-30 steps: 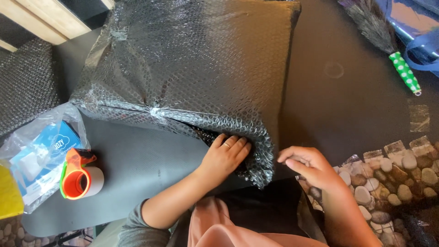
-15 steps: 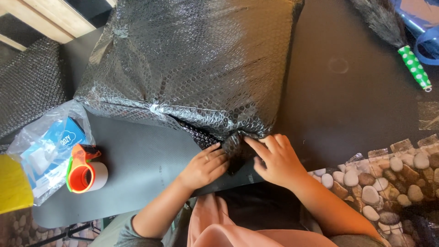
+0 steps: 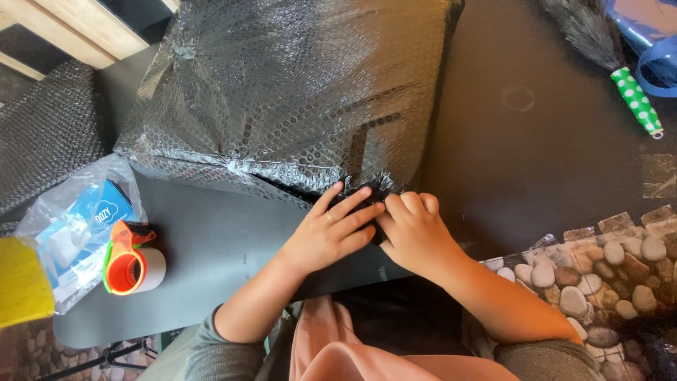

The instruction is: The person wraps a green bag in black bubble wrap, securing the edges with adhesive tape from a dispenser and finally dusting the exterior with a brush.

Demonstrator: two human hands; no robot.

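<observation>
I see a bulky parcel [image 3: 296, 99] wrapped in black bubble wrap, shiny and creased, lying on the grey mat [image 3: 204, 240] at the middle of the view. My left hand [image 3: 328, 236] lies flat with fingers spread on its near corner; my right hand [image 3: 412, 233] presses just beside it, fingers together. An orange tape dispenser [image 3: 127, 264] sits well apart, to the left.
</observation>
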